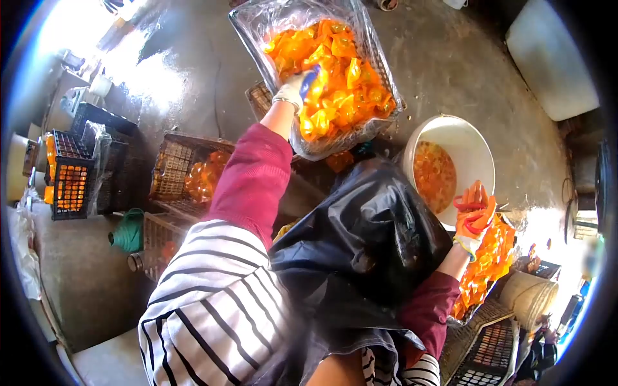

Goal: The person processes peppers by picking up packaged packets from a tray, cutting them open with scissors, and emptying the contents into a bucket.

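My left hand (296, 88), in a white glove with a blue-purple finger area, reaches over the left side of a plastic-lined crate (248, 42). Its fingers look stretched toward the glossy, curled orange pieces (351, 77) heaped there; blur hides their tips. My right hand (473, 215), in an orange and white glove, is beside the rim of a white bucket (486, 151). Its fingers are bent, and whatever they hold blends with the glove's colour. Below that hand lies a second heap of orange pieces (481, 273) in a crate. Orange-red bits in liquid (434, 177) show inside the bucket.
A black plastic apron (360, 231) covers my lap. On the left stand a crate holding bagged orange pieces (170, 164), dark stacked crates (71, 170) and a green container (129, 230). A beige bucket (531, 293) and a black crate (489, 357) are at lower right.
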`<move>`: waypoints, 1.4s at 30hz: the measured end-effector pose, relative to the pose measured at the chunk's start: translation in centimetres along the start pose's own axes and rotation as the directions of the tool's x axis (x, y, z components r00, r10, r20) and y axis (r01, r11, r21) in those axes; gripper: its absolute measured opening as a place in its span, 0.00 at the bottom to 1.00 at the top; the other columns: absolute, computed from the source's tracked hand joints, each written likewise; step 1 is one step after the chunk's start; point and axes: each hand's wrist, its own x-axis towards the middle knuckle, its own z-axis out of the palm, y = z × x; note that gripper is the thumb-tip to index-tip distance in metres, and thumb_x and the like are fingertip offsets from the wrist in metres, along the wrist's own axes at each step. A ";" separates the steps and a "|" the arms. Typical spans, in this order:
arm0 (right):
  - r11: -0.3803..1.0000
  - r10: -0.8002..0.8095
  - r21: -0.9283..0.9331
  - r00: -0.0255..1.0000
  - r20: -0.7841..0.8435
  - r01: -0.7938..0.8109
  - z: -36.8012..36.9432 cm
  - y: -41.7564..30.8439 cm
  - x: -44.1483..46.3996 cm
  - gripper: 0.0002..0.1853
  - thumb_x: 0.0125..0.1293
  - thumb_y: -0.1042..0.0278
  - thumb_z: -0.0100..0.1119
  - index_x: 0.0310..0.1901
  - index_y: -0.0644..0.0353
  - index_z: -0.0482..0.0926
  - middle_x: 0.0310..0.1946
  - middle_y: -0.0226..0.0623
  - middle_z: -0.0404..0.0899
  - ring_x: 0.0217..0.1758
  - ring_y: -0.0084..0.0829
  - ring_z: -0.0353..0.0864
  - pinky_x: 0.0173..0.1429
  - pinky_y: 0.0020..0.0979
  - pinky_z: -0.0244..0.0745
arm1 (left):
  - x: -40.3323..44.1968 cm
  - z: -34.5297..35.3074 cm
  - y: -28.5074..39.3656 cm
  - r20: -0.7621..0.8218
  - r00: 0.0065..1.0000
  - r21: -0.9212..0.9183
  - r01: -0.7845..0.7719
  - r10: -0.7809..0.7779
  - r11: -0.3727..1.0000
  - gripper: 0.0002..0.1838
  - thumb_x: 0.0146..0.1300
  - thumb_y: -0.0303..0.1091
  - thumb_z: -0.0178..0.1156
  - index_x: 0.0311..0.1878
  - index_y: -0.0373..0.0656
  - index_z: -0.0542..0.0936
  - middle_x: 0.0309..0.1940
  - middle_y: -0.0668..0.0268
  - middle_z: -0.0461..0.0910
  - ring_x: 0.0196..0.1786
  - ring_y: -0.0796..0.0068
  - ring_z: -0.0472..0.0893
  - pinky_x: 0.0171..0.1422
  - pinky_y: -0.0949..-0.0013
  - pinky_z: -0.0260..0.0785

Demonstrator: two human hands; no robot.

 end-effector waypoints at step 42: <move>0.543 0.062 -0.821 0.967 0.248 0.176 1.6 2.1 -1.3 0.18 0.64 0.65 0.57 0.54 0.61 0.74 0.39 0.36 0.80 0.43 0.26 0.78 0.48 0.27 0.73 | -8.8 25.8 5.1 0.728 0.602 0.394 -0.758 0.327 0.520 0.22 0.58 0.47 0.63 0.47 0.38 0.79 0.37 0.62 0.82 0.37 0.73 0.81 0.43 0.72 0.73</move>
